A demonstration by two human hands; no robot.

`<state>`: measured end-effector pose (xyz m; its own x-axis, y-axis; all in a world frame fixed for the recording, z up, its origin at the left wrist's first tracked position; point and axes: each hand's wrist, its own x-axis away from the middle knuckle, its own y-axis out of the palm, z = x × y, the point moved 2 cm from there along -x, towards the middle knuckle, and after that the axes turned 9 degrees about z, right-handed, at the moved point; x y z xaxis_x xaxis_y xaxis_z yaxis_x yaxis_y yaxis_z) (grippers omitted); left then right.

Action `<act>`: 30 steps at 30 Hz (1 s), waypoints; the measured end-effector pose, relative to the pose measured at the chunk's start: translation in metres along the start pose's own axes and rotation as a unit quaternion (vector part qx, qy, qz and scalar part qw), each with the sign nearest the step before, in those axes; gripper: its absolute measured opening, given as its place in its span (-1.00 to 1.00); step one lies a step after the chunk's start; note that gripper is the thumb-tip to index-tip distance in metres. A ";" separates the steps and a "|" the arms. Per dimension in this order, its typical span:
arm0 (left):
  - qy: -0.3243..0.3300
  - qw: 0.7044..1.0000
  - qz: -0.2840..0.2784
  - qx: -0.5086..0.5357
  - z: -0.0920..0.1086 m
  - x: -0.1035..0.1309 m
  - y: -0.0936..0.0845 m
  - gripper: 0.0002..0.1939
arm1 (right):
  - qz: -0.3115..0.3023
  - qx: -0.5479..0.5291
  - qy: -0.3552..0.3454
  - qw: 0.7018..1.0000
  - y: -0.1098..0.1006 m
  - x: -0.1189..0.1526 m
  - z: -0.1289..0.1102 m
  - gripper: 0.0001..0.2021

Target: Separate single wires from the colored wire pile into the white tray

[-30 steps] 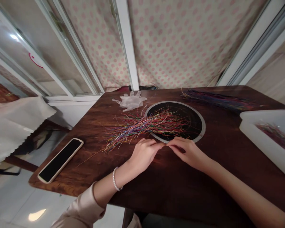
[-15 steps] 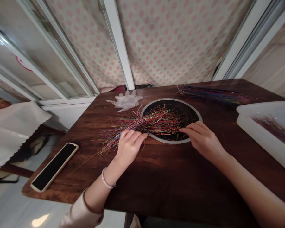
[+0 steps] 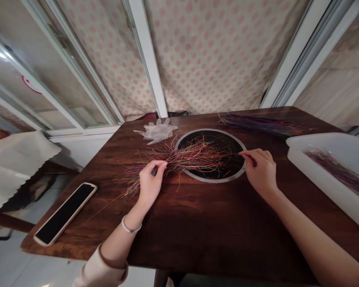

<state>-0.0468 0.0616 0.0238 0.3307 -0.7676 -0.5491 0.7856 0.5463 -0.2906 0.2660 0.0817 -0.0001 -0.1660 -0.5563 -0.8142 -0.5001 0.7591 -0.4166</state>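
Note:
A loose bundle of thin coloured wires (image 3: 194, 157), mostly red with yellow, green and blue strands, lies across a round black plate with a grey rim (image 3: 213, 181). Its left end fans out over the wooden table. My left hand (image 3: 151, 177) is closed in a pinch at the bundle's near side, thumb and forefinger tips on the strands. To the right, over the plate's edge, my right hand (image 3: 261, 169) pinches with thumb and forefinger. A faint strand seems to run from the bundle to those fingertips; its far end is hard to make out.
A translucent plastic glove (image 3: 158, 131) lies behind the bundle. Darker wires (image 3: 260, 124) rest at the back right. A white plastic bin (image 3: 323, 189) with more wires stands at the right. A phone (image 3: 66, 213) lies near the left edge of the wooden table (image 3: 185, 231).
My right hand has moved right, away from the bundle's end. My left hand has shifted slightly left, its fingers now in a clear pinch. The view has shifted a little.

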 end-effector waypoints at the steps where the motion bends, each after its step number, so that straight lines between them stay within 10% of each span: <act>1: -0.002 1.000 -0.007 0.004 0.000 0.000 0.000 -0.86 | -0.001 0.009 0.011 1.000 0.000 -0.001 0.004 -0.77; 16: -0.017 0.989 0.118 0.085 0.001 0.005 -0.004 -0.87 | -0.013 -0.065 0.169 0.983 0.004 -0.001 0.017 -0.82; 30: -0.030 0.983 0.085 0.163 -0.005 0.009 0.003 -0.80 | -0.013 -0.228 0.401 0.887 0.011 0.003 0.018 -0.87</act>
<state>-0.0441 0.0579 0.0142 0.4937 -0.6980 -0.5187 0.8389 0.5395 0.0725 0.2754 0.0949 -0.0148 -0.6097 -0.7714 -0.1822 -0.7735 0.6293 -0.0758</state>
